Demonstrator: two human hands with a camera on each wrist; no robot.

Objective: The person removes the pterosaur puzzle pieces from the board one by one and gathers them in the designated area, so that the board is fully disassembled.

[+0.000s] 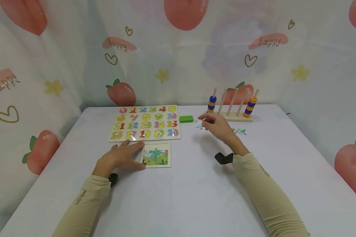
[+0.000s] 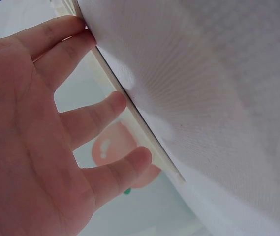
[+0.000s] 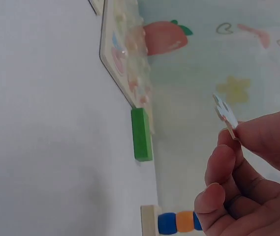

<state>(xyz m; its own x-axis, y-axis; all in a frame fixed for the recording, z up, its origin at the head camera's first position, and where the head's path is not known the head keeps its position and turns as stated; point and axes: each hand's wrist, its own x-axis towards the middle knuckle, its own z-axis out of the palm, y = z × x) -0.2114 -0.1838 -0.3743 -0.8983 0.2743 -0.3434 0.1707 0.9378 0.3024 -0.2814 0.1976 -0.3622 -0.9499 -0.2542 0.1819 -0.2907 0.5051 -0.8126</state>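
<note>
A small square jigsaw tray (image 1: 169,154) with a green dinosaur picture lies on the table; pieces fill its lower part. At its left side my left hand (image 1: 118,158) rests with spread fingers, thumb by the near corner and index finger by the far one. In the left wrist view, fingertips (image 2: 115,101) touch the tray's pale edge. Further right and above the table, my right hand (image 1: 218,126) pinches a light blue jigsaw piece (image 1: 199,124) between thumb and fingers. The right wrist view shows that thin piece (image 3: 224,112) nearly edge-on.
Behind the tray lies a number puzzle board (image 1: 115,139), with a green block (image 1: 186,119) at its right. A bead rack (image 1: 234,118) with upright pegs stands at the back right. Loose jigsaw pieces (image 1: 241,131) lie in front of it, partly behind my right hand.
</note>
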